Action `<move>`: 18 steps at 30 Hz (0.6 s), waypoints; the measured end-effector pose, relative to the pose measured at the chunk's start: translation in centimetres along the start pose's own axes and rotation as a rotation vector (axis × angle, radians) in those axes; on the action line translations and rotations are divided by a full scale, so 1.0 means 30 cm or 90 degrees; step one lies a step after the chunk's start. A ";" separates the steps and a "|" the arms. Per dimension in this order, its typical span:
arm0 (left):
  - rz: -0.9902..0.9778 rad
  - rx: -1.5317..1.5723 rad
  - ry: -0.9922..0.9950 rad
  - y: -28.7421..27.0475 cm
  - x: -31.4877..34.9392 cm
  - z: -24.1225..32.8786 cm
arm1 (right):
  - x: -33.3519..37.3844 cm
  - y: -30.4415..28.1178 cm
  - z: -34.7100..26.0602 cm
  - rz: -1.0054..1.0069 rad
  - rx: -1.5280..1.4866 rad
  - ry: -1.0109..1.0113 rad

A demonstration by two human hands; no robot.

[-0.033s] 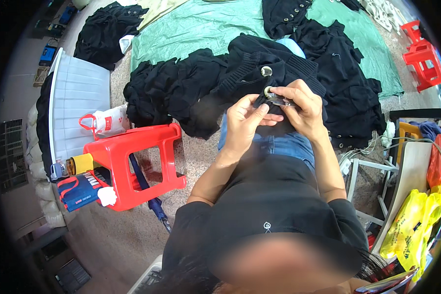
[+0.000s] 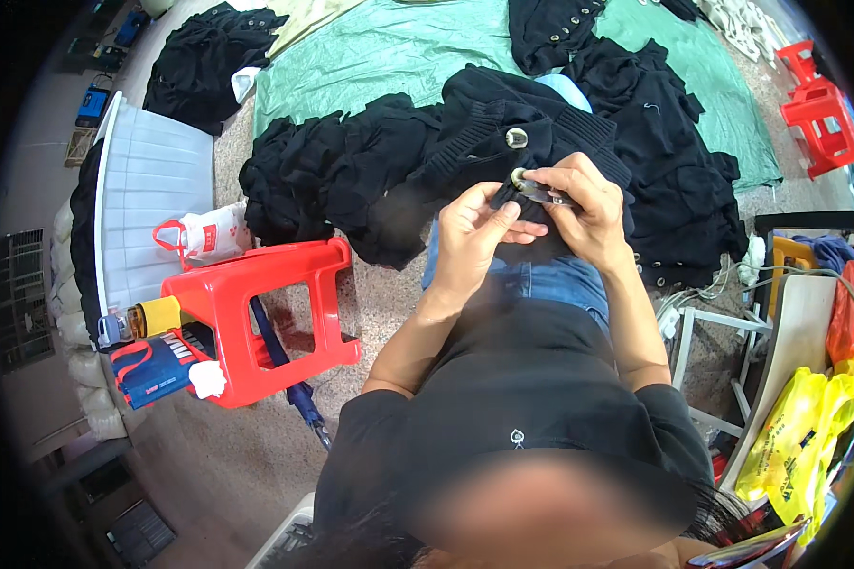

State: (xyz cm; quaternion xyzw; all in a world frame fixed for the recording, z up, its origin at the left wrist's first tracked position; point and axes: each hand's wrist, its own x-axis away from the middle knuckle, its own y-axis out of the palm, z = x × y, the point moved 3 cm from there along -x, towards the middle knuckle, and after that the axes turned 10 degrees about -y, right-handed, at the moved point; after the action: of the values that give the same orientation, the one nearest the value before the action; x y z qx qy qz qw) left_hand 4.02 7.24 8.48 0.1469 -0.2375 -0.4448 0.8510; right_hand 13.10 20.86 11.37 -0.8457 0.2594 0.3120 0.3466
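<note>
A black knit cardigan (image 2: 489,100) with ribbed edging and large gold-rimmed buttons lies across my lap. My left hand (image 2: 474,228) pinches its front edge below a pale round button (image 2: 518,177). Thumb and fingers of my right hand (image 2: 584,204) close on small thread snips (image 2: 544,195), dark with a shiny metal part. The tip of the snips lies right beside that button, against the cloth. A second button (image 2: 515,138) shows just beyond. My fingers partly hide the snips and the cloth under them.
Heaped black garments (image 2: 342,175) lie to the left, and more black garments (image 2: 674,171) to the right. A green sheet (image 2: 380,62) spreads beyond. At left stands a red stool (image 2: 256,322) with a navy bag (image 2: 157,365); at right, a yellow plastic bag (image 2: 797,441) and white metal frame (image 2: 721,322).
</note>
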 end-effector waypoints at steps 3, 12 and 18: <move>-0.037 -0.019 0.008 0.007 0.001 -0.008 | 0.021 0.026 0.035 0.062 -0.062 0.071; -0.010 -0.100 0.074 -0.005 -0.024 -0.021 | 0.062 0.079 0.054 0.138 -0.274 0.250; -0.008 -0.020 -0.010 -0.024 -0.024 -0.008 | 0.058 0.077 0.035 0.112 -0.165 0.193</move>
State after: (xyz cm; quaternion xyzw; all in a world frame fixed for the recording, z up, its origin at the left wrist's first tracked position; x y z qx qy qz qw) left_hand 3.31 7.44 7.74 0.1315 -0.2360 -0.4547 0.8486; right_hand 12.40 19.82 8.56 -0.8945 0.3392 0.2411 0.1633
